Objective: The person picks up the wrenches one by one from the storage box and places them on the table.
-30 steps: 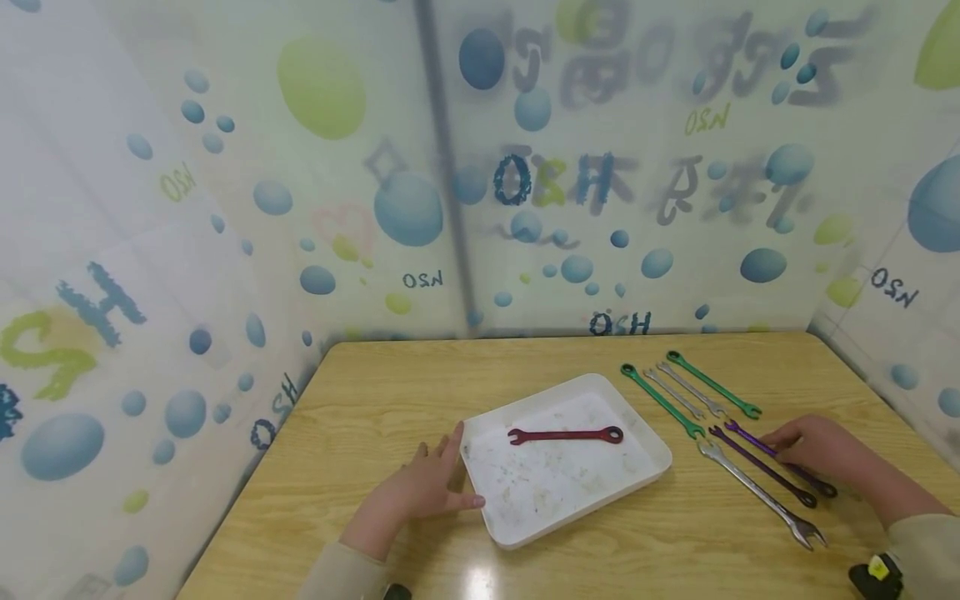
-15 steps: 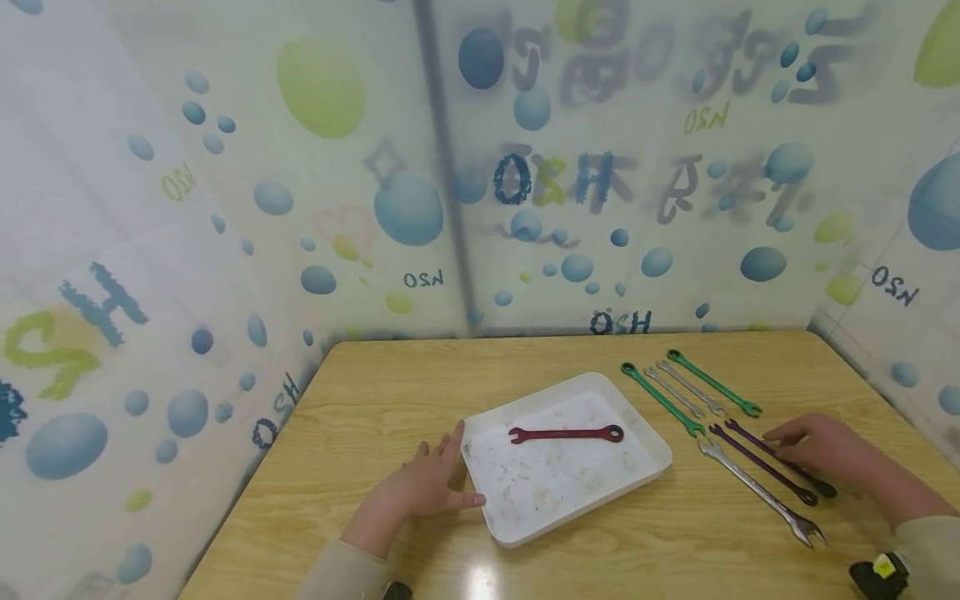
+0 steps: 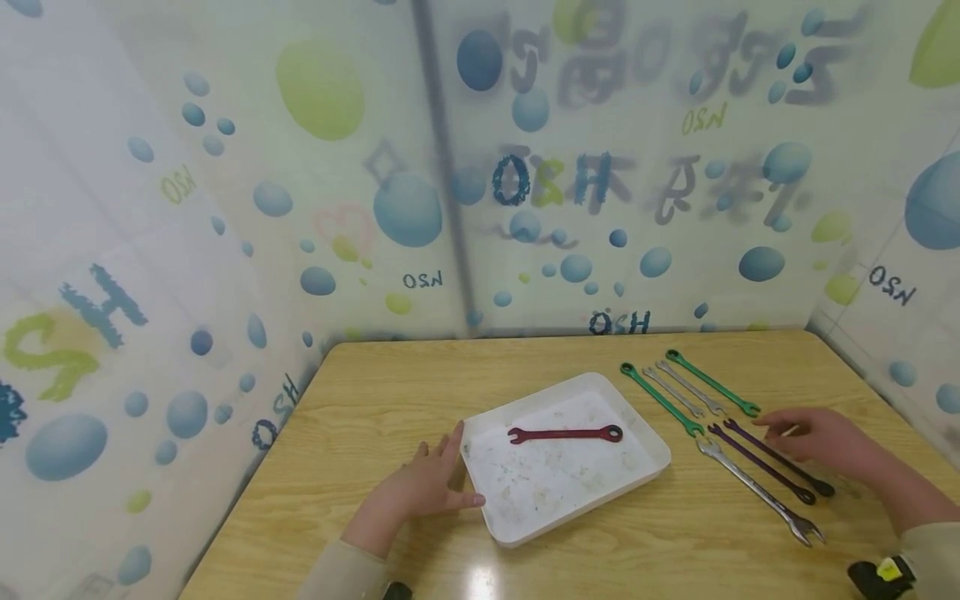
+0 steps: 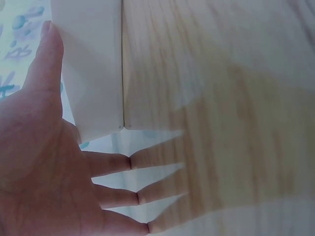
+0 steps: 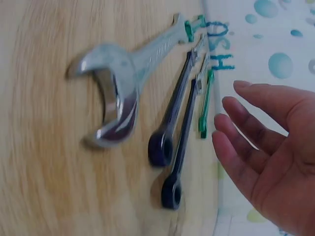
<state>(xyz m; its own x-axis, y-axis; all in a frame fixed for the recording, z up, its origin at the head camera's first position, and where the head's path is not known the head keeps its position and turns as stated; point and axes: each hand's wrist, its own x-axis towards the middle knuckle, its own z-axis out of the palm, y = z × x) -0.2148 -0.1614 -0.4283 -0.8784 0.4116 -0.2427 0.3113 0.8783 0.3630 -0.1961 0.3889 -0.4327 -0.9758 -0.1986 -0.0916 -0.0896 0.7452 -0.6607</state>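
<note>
My left hand [image 3: 420, 487] rests at the left side of a white tray [image 3: 555, 487], thumb and fingers spread, fingertips right at its rim. Inside the tray lies a red combination wrench [image 3: 566, 434]. On the right, my right hand [image 3: 828, 437] hovers just over the outer of two dark purple wrenches [image 3: 783, 462], fingers loosely bent and holding nothing. The right wrist view shows a gap between these fingers [image 5: 246, 135] and both purple wrenches [image 5: 172, 110]. A large silver wrench [image 3: 759, 490] lies beside them, its open end toward the front.
Behind the purple wrenches, two green wrenches [image 3: 712, 383] flank two small silver ones [image 3: 675, 393]. All lie slanted on the wooden table [image 3: 397, 383]. A patterned curtain wall [image 3: 360, 217] encloses the back and sides.
My right hand has come away from the outer purple wrench, lifting slightly with its fingers loosening; that wrench stays on the table. My left hand, the tray and the red wrench have not moved.
</note>
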